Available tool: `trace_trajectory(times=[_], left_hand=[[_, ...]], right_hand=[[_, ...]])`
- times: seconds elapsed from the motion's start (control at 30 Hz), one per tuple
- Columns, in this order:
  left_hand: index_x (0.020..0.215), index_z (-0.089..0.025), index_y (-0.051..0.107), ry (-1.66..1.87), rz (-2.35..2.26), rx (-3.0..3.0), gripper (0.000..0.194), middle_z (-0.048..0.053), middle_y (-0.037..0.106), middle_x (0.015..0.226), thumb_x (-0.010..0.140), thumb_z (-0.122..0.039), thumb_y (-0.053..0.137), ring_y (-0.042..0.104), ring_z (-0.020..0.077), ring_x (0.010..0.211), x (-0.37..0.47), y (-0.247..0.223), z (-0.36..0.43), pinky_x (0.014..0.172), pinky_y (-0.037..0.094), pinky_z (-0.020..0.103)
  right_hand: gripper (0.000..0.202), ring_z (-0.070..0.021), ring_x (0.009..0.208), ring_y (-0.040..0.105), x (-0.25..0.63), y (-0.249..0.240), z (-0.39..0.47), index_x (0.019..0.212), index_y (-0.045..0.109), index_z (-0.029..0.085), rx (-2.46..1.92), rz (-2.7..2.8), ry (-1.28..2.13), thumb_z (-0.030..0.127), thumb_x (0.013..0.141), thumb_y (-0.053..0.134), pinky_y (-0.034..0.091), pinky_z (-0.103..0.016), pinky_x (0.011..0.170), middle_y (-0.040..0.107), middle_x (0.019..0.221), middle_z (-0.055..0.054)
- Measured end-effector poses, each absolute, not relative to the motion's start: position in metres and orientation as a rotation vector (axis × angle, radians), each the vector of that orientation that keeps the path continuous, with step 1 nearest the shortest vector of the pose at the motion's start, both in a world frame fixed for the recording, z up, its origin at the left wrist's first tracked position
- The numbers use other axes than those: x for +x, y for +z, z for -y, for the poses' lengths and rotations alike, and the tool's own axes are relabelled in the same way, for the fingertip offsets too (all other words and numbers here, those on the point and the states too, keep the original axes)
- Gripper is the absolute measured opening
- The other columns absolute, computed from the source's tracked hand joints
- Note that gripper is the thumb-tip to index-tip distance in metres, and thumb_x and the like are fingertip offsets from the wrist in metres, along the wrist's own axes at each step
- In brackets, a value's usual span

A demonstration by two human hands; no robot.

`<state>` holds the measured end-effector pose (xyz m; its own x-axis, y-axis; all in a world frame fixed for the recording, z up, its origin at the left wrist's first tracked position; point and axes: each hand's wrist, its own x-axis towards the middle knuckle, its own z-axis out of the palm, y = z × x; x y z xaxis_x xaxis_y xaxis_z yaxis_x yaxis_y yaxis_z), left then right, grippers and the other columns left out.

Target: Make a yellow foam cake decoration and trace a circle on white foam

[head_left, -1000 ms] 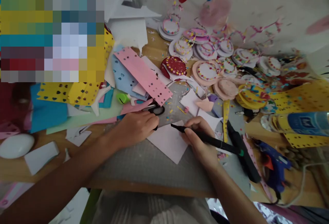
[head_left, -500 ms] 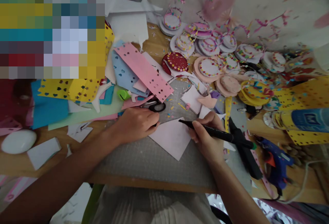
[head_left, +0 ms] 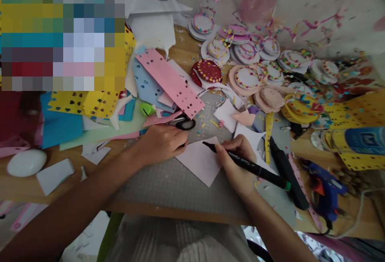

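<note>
My right hand (head_left: 239, 158) grips a black marker (head_left: 255, 168) with a green end, pen-fashion. The marker's dark tip is over the upper part of a pale foam sheet (head_left: 202, 164), at or very near its surface. At the sheet's left corner lies my left hand (head_left: 165, 144), fingers curled in and closed. A small black piece (head_left: 181, 146) shows at those fingertips; most of it is hidden. Just above this hand are black-handled scissors (head_left: 185, 124), partly under pink scraps. A grey cutting mat (head_left: 171, 186) lies beneath the sheet.
Several decorated little hats (head_left: 246, 77) crowd the back right. Pink star-punched foam (head_left: 171, 81) and other scraps lie behind my left hand. To the right are a long black object (head_left: 288, 178), a blue glue gun (head_left: 327, 192) with its cord and a bottle (head_left: 355, 140). A white oval object (head_left: 27, 163) sits left.
The marker tip has shifted left across the pale sheet, and my right hand has moved slightly left with it. My left hand stays at the sheet's corner. The whole view has shifted slightly.
</note>
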<state>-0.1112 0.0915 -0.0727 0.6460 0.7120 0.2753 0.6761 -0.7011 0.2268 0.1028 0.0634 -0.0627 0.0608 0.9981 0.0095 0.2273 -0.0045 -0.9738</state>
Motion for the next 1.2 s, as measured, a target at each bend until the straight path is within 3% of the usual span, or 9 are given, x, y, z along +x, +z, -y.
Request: trace_trajectory(times=[0.17, 0.43, 0.8, 1.07, 1.2], left_hand=[[0.072, -0.019, 0.056, 0.58, -1.164, 2.767, 0.017, -0.001, 0.064, 0.064, 0.089, -0.019, 0.052, 0.063, 0.0141, 0.063, -0.111, -0.074, -0.091, 0.055, 0.038, 0.026], [0.073, -0.019, 0.057, 0.562, -1.183, 2.769, 0.017, -0.002, 0.062, 0.063, 0.089, -0.019, 0.051, 0.061, 0.0141, 0.062, -0.11, -0.072, -0.091, 0.055, 0.038, 0.026], [0.072, -0.019, 0.056, 0.563, -1.179, 2.756, 0.018, -0.001, 0.063, 0.064, 0.089, -0.02, 0.052, 0.062, 0.0148, 0.063, -0.11, -0.073, -0.09, 0.055, 0.037, 0.026], [0.074, -0.019, 0.057, 0.535, -1.191, 2.746, 0.017, -0.001, 0.062, 0.065, 0.09, -0.021, 0.051, 0.061, 0.0145, 0.064, -0.111, -0.074, -0.09, 0.055, 0.037, 0.025], [0.072, -0.019, 0.057, 0.545, -1.196, 2.756, 0.018, -0.001, 0.062, 0.063, 0.089, -0.021, 0.051, 0.061, 0.0143, 0.063, -0.11, -0.075, -0.09, 0.054, 0.037, 0.026]], right_hand=[[0.031, -0.0095, 0.047, 0.039, 0.102, -0.071, -0.062, 0.065, 0.041, 0.023, -1.426, 1.444, 0.876, 0.028, 0.081, 0.066, 0.033, -0.024, 0.043, 0.046, 0.055, 0.007], [0.029, -0.0097, 0.045, 0.035, 0.101, -0.076, -0.06, 0.069, 0.039, 0.025, -1.425, 1.52, 0.878, 0.026, 0.084, 0.064, 0.032, -0.026, 0.043, 0.046, 0.055, 0.007], [0.028, -0.0102, 0.046, 0.042, 0.097, -0.073, -0.058, 0.068, 0.041, 0.025, -1.432, 1.586, 0.775, 0.026, 0.083, 0.065, 0.036, -0.026, 0.042, 0.053, 0.058, 0.005], [0.025, -0.0085, 0.047, 0.043, 0.105, -0.073, -0.058, 0.068, 0.044, 0.023, -1.314, 1.717, 1.028, 0.026, 0.083, 0.064, 0.035, -0.023, 0.044, 0.051, 0.057, 0.006], [0.027, -0.0102, 0.051, 0.045, 0.108, -0.079, -0.058, 0.069, 0.043, 0.024, -1.409, 1.578, 0.917, 0.027, 0.082, 0.066, 0.039, -0.025, 0.048, 0.053, 0.061, 0.005]])
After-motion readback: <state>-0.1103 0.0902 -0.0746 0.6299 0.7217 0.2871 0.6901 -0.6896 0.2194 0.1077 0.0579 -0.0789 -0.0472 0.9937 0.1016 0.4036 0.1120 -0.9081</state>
